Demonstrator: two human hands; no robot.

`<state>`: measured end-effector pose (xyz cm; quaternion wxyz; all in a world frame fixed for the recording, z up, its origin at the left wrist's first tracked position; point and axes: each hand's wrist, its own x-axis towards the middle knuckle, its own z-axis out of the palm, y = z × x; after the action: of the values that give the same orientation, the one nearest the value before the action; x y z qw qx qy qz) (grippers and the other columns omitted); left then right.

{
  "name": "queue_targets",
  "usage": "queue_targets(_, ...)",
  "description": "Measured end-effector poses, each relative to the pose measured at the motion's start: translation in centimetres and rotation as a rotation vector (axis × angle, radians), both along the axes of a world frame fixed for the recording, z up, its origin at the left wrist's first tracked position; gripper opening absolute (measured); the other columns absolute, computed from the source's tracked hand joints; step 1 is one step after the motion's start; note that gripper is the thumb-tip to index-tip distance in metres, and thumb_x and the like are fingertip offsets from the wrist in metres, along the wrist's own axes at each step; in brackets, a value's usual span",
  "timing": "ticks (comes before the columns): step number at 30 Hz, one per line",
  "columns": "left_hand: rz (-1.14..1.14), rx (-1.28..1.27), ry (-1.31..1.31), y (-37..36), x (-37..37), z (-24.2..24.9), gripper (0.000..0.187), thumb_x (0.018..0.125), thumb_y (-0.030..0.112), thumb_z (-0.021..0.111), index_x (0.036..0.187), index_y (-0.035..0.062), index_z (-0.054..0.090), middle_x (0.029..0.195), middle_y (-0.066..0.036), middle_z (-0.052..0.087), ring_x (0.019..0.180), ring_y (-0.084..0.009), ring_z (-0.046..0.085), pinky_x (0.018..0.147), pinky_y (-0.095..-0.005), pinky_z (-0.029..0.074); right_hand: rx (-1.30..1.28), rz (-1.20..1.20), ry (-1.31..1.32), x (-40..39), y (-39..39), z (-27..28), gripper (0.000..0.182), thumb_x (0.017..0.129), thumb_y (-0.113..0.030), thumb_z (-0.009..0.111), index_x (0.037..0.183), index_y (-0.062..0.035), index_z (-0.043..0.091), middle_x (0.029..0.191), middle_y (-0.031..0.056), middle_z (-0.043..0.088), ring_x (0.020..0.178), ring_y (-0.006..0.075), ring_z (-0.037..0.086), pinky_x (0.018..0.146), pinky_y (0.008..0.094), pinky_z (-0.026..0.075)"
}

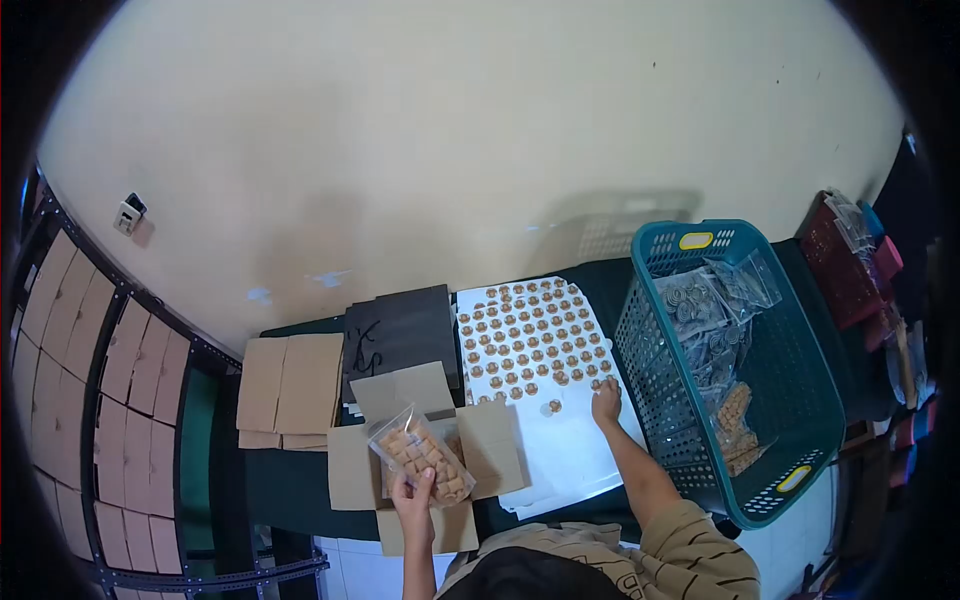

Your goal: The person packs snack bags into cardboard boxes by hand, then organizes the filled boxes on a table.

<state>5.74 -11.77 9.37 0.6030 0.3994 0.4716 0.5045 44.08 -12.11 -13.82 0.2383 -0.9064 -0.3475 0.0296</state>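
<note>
My left hand [415, 500] is closed on the lower part of a clear plastic bag [421, 456] of small tan pieces, above an open cardboard box [493, 450]. On a white sheet [570, 450] lie rows of small round brown stickers [535, 338]. My right hand [606, 402] rests at the sheet's right edge, by the lowest row, with its fingers pressed together; whatever they hold, if anything, is too small to make out. One loose brown piece [554, 407] lies below the rows.
At the right stands a tall green basket [640, 350] with bags of grey and tan pieces. Flat cardboard boxes [290, 385] and a black folder [405, 335] lie left of the sheet. Shelves of boxes [130, 430] stand far left; a red crate [842, 265] is far right.
</note>
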Motion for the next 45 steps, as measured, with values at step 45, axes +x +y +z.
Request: queue_targets(45,-0.204,-0.105,-0.106,0.6,-1.9,0.2,0.039,0.080,0.009,0.062,0.114,-0.0001,0.044,0.106,-0.009,0.055,0.092,-0.0149,0.056,0.081,-0.0270,0.045,0.608,0.266,1.391,-11.5,-2.1,18.1,0.012,0.081,-0.015,0.056,0.090,-0.0066,0.057,0.085,0.0015,0.057,0.078,0.0104,0.052,0.071,0.0259,0.042)
